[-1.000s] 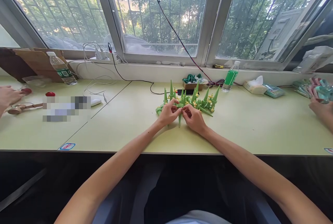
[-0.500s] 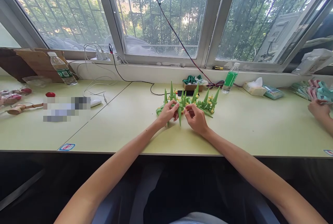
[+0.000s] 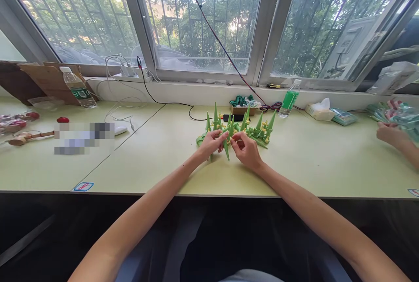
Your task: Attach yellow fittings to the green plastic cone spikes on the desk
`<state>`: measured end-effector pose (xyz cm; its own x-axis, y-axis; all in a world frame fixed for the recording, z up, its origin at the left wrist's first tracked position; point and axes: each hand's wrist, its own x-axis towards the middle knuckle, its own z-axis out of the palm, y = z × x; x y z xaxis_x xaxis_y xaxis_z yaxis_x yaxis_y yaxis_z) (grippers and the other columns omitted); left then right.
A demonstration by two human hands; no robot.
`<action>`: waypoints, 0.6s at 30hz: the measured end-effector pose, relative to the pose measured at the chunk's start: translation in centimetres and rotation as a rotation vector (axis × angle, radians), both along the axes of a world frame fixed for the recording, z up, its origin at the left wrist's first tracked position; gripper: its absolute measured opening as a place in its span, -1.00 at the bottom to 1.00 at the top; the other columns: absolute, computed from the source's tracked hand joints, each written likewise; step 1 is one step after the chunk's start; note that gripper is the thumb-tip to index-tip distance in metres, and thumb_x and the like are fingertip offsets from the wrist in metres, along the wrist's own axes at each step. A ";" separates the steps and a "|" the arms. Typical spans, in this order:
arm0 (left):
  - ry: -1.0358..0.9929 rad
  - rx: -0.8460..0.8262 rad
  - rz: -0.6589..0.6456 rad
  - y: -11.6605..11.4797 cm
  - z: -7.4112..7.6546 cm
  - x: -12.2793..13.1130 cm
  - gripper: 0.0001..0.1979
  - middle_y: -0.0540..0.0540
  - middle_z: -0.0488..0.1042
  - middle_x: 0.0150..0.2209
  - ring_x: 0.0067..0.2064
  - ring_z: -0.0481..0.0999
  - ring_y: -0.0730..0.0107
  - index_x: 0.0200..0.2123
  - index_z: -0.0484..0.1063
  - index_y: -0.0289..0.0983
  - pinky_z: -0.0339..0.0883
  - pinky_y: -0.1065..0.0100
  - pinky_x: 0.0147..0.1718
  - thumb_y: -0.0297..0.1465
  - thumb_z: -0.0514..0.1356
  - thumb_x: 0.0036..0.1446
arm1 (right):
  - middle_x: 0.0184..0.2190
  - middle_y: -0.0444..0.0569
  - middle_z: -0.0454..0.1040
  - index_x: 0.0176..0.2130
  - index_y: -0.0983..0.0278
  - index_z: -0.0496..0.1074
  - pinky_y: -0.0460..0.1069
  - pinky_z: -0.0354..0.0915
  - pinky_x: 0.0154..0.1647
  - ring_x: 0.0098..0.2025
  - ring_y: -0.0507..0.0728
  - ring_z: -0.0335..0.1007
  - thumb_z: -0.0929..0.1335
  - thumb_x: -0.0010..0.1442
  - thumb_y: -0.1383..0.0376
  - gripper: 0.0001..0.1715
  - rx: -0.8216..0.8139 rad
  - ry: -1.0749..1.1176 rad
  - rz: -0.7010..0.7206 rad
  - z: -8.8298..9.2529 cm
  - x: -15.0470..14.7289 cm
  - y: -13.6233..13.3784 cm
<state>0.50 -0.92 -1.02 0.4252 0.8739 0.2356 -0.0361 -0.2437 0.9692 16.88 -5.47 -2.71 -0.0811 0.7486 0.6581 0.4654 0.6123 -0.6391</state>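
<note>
Slanting between hands (image 3: 210, 144) (image 3: 247, 151): green spike (image 3: 226, 149)

I have one green spike (image 3: 227, 151) in my left grip (image 3: 211, 143). It is long and thin, and its sharp end points down and toward me. My right grip (image 3: 247, 150) is right by it (I can't tell if there is a tiny bit in there too). Just past it, lots of green cones (image 3: 259, 124) stand point up on the tabletop (image 3: 304, 159), close together, with little yellow bits (image 3: 267, 138) in between.
</note>
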 end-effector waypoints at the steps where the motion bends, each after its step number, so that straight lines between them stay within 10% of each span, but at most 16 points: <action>1: -0.002 0.002 0.001 0.0 0.0 0.0 -0.54 0.09 0.23 -0.67 -0.66 0.26 0.58 -0.53 0.22 -0.27 0.19 0.47 -0.66 -0.03 0.25 0.09 | -0.38 -0.08 0.44 -0.26 0.23 0.28 -0.08 0.24 -0.52 -0.55 0.01 0.33 0.28 0.28 0.17 -0.83 0.001 0.000 -0.003 0.0 0.0 0.0; 18: -0.020 0.001 -0.040 -0.3 0.4 0.2 -0.60 0.03 0.34 -0.52 -0.52 0.41 0.52 -0.42 0.38 -0.31 0.38 0.41 -0.50 -0.07 0.31 0.00 | -0.37 -0.08 0.43 -0.26 0.23 0.29 -0.08 0.25 -0.52 -0.55 0.00 0.31 0.27 0.28 0.15 -0.81 -0.011 0.030 -0.105 -0.1 0.1 0.2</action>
<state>0.73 -1.26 -0.59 0.4550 0.8560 0.2454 -0.0648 -0.2431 0.9678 17.03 -5.26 -2.79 0.0181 0.7592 0.6506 0.5071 0.5539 -0.6604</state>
